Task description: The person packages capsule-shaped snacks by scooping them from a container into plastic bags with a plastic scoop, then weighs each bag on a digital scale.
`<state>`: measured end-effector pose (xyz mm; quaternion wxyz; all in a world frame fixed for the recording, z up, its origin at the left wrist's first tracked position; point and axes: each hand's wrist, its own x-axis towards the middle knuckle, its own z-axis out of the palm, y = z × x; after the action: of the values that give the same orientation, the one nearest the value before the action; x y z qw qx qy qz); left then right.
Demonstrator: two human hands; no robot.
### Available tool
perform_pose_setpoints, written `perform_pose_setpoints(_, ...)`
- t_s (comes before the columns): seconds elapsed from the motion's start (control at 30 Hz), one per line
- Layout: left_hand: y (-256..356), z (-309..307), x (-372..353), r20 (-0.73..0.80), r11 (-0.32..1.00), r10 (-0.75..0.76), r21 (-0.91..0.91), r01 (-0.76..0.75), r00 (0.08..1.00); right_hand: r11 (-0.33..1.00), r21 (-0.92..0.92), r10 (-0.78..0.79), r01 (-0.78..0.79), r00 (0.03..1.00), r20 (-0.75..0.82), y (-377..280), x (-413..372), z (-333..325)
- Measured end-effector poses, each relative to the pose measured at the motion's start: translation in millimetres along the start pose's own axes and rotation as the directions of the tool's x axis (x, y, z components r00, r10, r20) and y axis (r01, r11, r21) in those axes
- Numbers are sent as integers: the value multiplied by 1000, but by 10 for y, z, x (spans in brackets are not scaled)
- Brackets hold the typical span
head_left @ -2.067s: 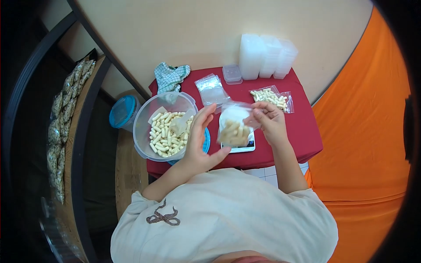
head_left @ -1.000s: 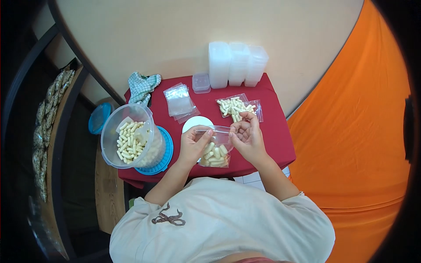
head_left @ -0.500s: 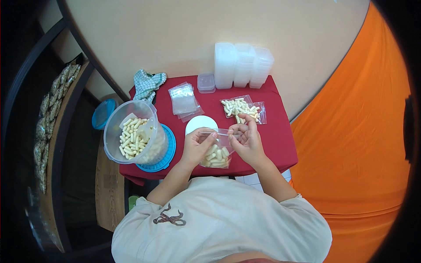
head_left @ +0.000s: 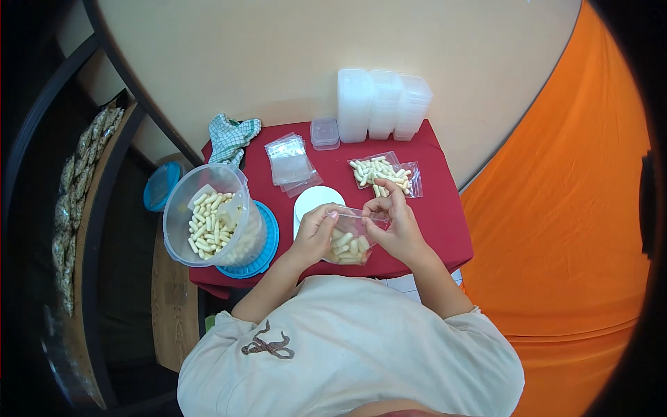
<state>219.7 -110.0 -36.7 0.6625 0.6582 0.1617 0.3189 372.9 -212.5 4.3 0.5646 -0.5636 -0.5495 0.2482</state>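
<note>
A clear plastic bag (head_left: pixel 349 248) with several pale, finger-shaped pieces inside hangs between my two hands at the table's front edge. My left hand (head_left: pixel 317 231) pinches the bag's upper left corner. At its upper right side, my right hand (head_left: pixel 393 224) grips the bag between thumb and fingers. Partly behind my left hand lies a round white object (head_left: pixel 318 199). Filled clear bags (head_left: pixel 381 171) with similar pieces rest beyond my right hand.
A big clear tub (head_left: pixel 206 215) of pale pieces leans on a blue lid (head_left: pixel 262 244) at left. Flat empty bags (head_left: pixel 290 161), a small clear box (head_left: pixel 324 133), stacked clear containers (head_left: pixel 370 105) and a checked cloth (head_left: pixel 231 138) are at the back of the red-covered table (head_left: pixel 438 229).
The bag has tilted and shifted slightly right, and its opening edge looks drawn tighter. My left hand has moved a little to the right with it.
</note>
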Motion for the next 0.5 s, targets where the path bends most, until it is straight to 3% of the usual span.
perform_pose_setpoints(0.07, -4, -12, 25, 13, 998, 20, 54, -21, 1000, 1000, -23, 21, -21, 1000, 15, -42, 20, 4)
perform_pose_setpoints(0.13, 36, -26, 69, 41, 955, 88, 281, -96, 995, 995, -82, -48, 47, 999, -10, -61, 57, -3)
perform_pose_setpoints(0.27, -4, -59, 121, 54, 926, 137, 346, -147, 989, 995, -91, -43, 40, 999, -32, -26, 99, 17)
perform_pose_setpoints(0.33, -34, -93, 145, 59, 903, 175, 388, -184, 983, 970, -231, -81, 79, 997, 2, -50, 129, 5)
perform_pose_setpoints(0.5, 43, -107, 200, 104, 856, 236, 448, -258, 966, 927, -332, -177, 176, 984, 29, 20, 201, 39)
